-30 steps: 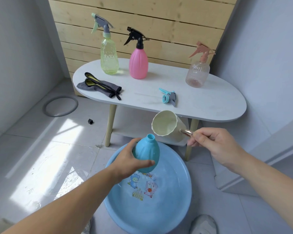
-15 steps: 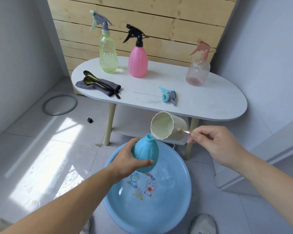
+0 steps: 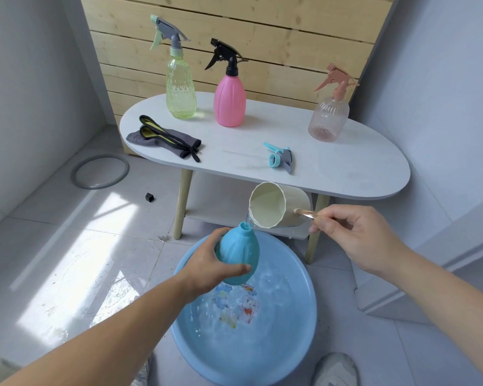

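My left hand (image 3: 207, 263) grips a blue spray bottle body (image 3: 238, 253) with no cap, its open neck up, above a blue basin (image 3: 296, 344) of rippling water on the floor. My right hand (image 3: 354, 235) pinches the shiny handle of a cream cup (image 3: 276, 204). The cup is tipped on its side, its mouth toward the bottle's neck, with water at its lower rim. The blue trigger cap (image 3: 279, 158) lies on the white oval table (image 3: 346, 168).
On the table stand a green spray bottle (image 3: 180, 87), a pink one (image 3: 229, 98) and a clear peach-topped one (image 3: 329, 115), beside a grey cloth (image 3: 165, 139). A grey ring (image 3: 99, 171) and a small black piece (image 3: 149, 196) lie on the tiled floor. My shoe (image 3: 335, 369) is beside the basin.
The cup has tipped further and dropped closer to the bottle's neck. The water in the basin now ripples and splashes. The left hand keeps the bottle in place.
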Available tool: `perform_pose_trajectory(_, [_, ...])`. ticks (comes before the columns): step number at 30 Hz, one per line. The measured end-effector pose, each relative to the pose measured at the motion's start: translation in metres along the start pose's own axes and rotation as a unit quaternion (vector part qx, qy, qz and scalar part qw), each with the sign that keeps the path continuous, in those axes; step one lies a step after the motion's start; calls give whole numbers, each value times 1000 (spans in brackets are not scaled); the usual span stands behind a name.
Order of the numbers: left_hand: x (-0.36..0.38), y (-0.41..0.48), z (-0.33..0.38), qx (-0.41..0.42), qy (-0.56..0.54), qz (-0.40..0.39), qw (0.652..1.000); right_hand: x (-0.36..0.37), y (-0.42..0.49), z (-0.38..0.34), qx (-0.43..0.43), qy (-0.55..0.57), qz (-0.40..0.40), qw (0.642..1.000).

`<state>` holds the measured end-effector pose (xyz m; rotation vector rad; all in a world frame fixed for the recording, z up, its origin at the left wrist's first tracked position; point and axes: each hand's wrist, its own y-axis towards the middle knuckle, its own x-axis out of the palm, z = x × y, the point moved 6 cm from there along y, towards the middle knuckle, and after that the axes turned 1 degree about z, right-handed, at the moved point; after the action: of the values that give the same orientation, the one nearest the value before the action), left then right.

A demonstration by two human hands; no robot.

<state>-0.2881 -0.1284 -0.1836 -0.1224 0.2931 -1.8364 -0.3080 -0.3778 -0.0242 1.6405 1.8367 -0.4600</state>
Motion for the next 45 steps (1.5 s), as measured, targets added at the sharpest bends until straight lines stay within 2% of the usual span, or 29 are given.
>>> perform_pose_trajectory(36, [1, 0, -2, 1, 8, 2, 1000, 3, 1, -11, -27, -17, -3, 999])
perform_pose_trajectory(45, [0, -1, -3, 0, 13, 2, 1000, 7, 1, -7, -5, 7, -5, 1000])
